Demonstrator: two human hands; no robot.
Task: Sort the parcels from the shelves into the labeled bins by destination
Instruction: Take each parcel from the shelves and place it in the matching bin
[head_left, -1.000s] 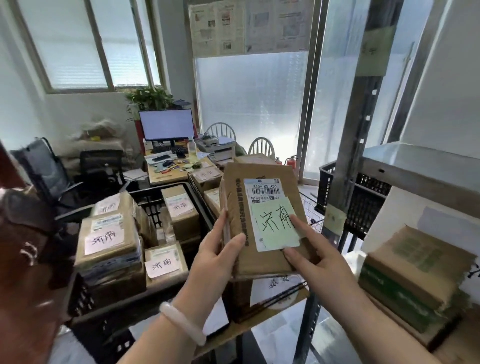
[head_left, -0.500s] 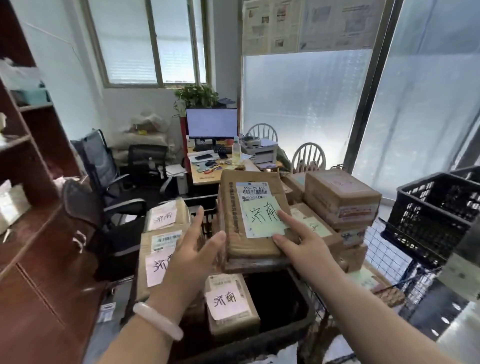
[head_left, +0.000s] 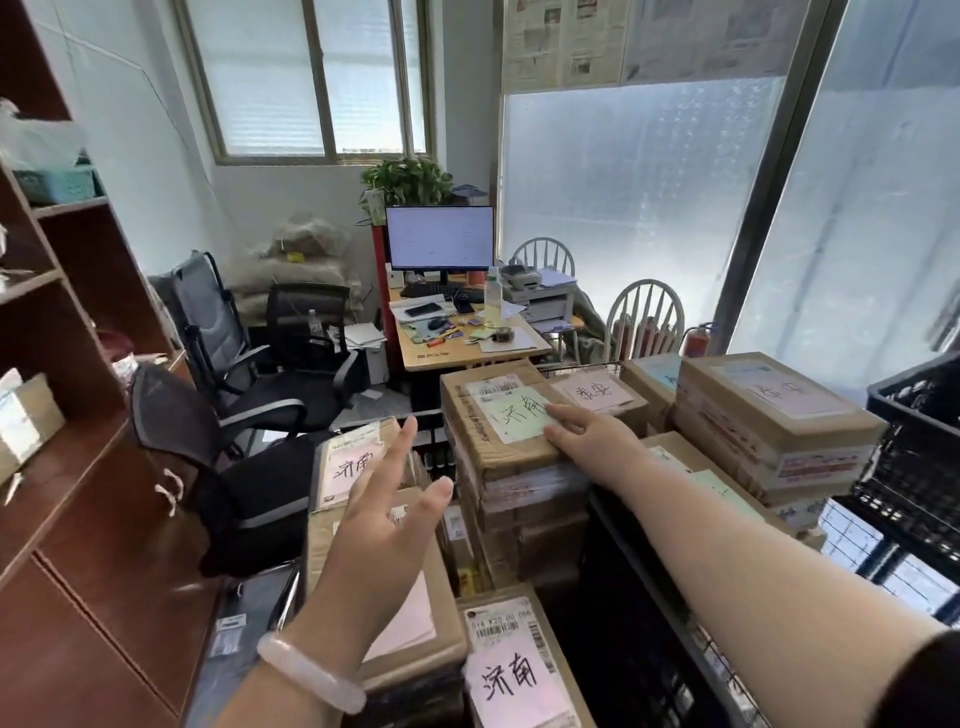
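A brown cardboard parcel (head_left: 485, 444) with a green handwritten label lies on top of a stack of parcels inside a black bin (head_left: 641, 613). My right hand (head_left: 592, 441) lies flat on the parcel's top right, fingertips on the label, not wrapped around it. My left hand (head_left: 384, 514) hovers open to the parcel's left, fingers spread, touching nothing, above another stack of parcels (head_left: 353, 462) with pink labels. A further pink-labelled parcel (head_left: 514, 670) lies at the near end of the bin.
More parcels (head_left: 769, 415) are stacked to the right, with pink and green labels. A black crate (head_left: 919, 441) stands at the far right. A wooden shelf unit (head_left: 62, 415) runs along the left, office chairs (head_left: 208, 457) beside it, a desk (head_left: 467, 343) behind.
The green-labelled parcel went from being held in both hands to resting on the stack in the bin. My left hand has let go and drawn back; my view swung left.
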